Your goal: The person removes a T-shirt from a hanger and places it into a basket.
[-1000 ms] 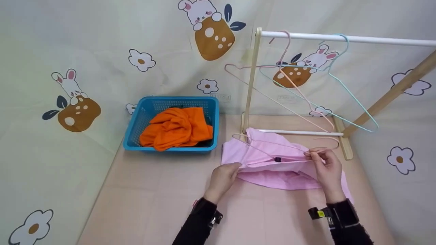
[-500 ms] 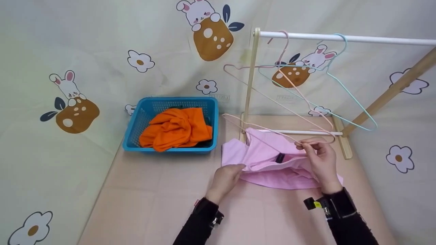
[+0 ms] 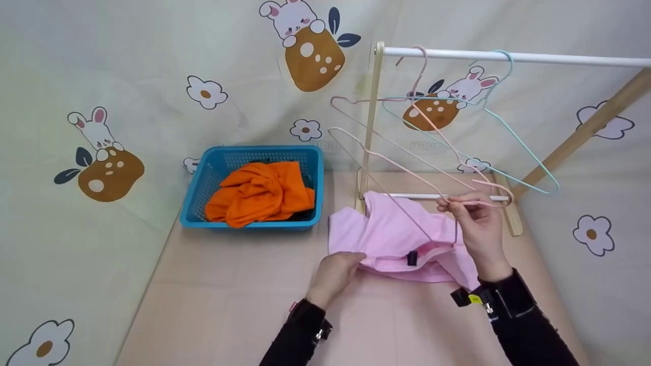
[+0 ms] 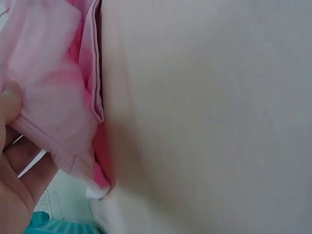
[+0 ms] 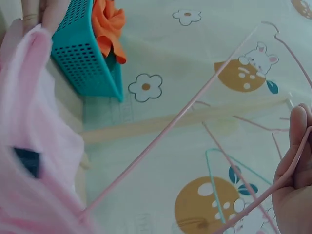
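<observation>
In the head view a pink shirt (image 3: 391,218) lies crumpled at the foot of the rack, a black label (image 3: 412,258) at its opening. My left hand (image 3: 335,274) pinches the cloth at the opening's left side; the left wrist view has the thumb over the fabric (image 4: 48,107), other fingers behind. My right hand (image 3: 480,234) pinches a pink wire hanger (image 3: 407,170) near its hook. That hanger tilts, one end raised to the left in front of the rack post. Its lower right part reaches into the shirt's opening, where the end is hidden.
A blue basket (image 3: 190,216) holding an orange cloth (image 3: 264,193) stands left of the shirt. Behind it is a wooden rack with a white rail (image 3: 457,54), from which another pink hanger (image 3: 422,68) and a mint hanger (image 3: 524,137) hang. Patterned curtain encloses the table (image 3: 229,310).
My right hand has lifted slightly, and the hanger's left end has swung up out of the shirt's area to above it. The left hand has lowered the shirt's opening a little.
</observation>
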`<state>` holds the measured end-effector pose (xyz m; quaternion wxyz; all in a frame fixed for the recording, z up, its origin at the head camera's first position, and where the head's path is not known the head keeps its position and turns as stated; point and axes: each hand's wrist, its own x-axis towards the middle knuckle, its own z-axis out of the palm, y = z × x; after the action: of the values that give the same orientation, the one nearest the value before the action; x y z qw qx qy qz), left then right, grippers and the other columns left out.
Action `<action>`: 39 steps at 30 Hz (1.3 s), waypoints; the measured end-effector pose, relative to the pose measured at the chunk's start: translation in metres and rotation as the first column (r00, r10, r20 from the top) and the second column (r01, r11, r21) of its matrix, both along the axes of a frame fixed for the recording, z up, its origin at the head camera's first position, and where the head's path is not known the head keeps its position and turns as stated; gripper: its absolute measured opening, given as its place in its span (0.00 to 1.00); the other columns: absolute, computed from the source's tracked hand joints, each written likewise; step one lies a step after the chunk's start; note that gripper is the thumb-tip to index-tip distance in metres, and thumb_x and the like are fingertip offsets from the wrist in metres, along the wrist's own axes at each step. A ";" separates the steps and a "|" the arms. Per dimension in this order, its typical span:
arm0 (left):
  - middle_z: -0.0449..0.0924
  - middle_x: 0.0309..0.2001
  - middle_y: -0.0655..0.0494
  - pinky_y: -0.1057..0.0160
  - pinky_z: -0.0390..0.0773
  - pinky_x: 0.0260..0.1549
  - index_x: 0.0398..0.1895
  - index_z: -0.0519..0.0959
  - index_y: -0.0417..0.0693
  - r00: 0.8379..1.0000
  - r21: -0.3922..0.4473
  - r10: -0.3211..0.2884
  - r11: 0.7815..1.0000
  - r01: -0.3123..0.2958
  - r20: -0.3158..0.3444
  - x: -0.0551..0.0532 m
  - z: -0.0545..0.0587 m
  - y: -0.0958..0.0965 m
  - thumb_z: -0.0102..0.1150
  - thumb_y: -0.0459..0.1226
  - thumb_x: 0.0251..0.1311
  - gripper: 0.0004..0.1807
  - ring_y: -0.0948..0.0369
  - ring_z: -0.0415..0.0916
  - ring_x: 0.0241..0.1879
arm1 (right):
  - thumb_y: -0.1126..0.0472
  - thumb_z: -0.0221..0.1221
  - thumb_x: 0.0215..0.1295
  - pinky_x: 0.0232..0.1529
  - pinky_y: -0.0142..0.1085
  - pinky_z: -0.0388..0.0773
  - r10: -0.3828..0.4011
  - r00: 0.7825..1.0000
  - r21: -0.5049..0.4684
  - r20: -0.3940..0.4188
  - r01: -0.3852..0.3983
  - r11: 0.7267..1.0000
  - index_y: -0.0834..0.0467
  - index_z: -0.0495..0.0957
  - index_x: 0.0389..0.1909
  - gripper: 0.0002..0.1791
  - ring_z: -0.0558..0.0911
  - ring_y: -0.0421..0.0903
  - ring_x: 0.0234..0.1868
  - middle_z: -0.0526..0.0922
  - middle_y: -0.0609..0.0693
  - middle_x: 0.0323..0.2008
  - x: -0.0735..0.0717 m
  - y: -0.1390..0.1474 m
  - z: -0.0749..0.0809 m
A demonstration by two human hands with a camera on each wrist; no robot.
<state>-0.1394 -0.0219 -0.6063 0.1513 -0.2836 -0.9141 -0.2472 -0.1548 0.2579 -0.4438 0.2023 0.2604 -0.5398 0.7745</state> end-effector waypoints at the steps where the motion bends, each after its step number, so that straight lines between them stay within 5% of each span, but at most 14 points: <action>1: 0.87 0.41 0.59 0.64 0.81 0.40 0.46 0.87 0.51 1.000 -0.005 -0.002 1.000 0.002 0.003 0.000 0.000 0.001 0.65 0.32 0.60 0.12 0.61 0.84 0.40 | 0.82 0.52 0.66 0.44 0.40 0.83 0.004 1.000 -0.002 -0.009 -0.004 1.000 0.83 0.73 0.38 0.05 0.87 0.51 0.39 0.85 0.62 0.37 -0.001 -0.001 0.003; 21: 0.87 0.42 0.58 0.62 0.80 0.44 0.49 0.85 0.50 0.998 -0.049 -0.042 0.998 0.045 0.052 0.002 -0.005 0.001 0.67 0.32 0.57 0.16 0.59 0.83 0.42 | 0.79 0.58 0.63 0.40 0.36 0.83 -0.132 0.976 -0.028 -0.172 0.129 0.991 0.83 0.72 0.37 0.07 0.87 0.52 0.35 0.84 0.66 0.34 0.016 0.001 0.067; 30: 0.81 0.53 0.56 0.53 0.73 0.54 0.59 0.79 0.52 0.995 -0.088 -0.092 0.991 0.096 0.049 -0.001 0.008 -0.013 0.61 0.36 0.49 0.28 0.57 0.75 0.54 | 0.78 0.61 0.61 0.36 0.31 0.82 -0.376 0.911 -0.085 -0.169 0.367 0.926 0.83 0.72 0.34 0.09 0.86 0.49 0.30 0.83 0.65 0.30 0.030 0.028 0.102; 35: 0.78 0.57 0.53 0.49 0.69 0.59 0.63 0.76 0.51 0.996 -0.077 -0.043 0.996 0.049 0.079 -0.007 0.015 -0.017 0.60 0.42 0.55 0.29 0.54 0.72 0.58 | 0.75 0.61 0.63 0.36 0.29 0.80 -0.493 0.855 -0.071 -0.159 0.488 0.870 0.81 0.73 0.35 0.10 0.85 0.48 0.30 0.84 0.63 0.29 0.030 0.047 0.112; 39: 0.76 0.61 0.49 0.44 0.66 0.62 0.64 0.75 0.49 1.000 -0.038 0.014 0.999 -0.014 0.017 -0.012 0.020 -0.020 0.61 0.44 0.57 0.29 0.50 0.70 0.61 | 0.78 0.59 0.64 0.37 0.30 0.80 -0.541 0.829 -0.078 -0.142 0.535 0.841 0.81 0.73 0.35 0.07 0.84 0.49 0.30 0.84 0.64 0.30 0.022 0.062 0.110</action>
<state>-0.1516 -0.0418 -0.5859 0.1396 -0.2778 -0.9219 -0.2312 -0.1329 0.3198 -0.3342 0.4588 0.1552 -0.5598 0.6724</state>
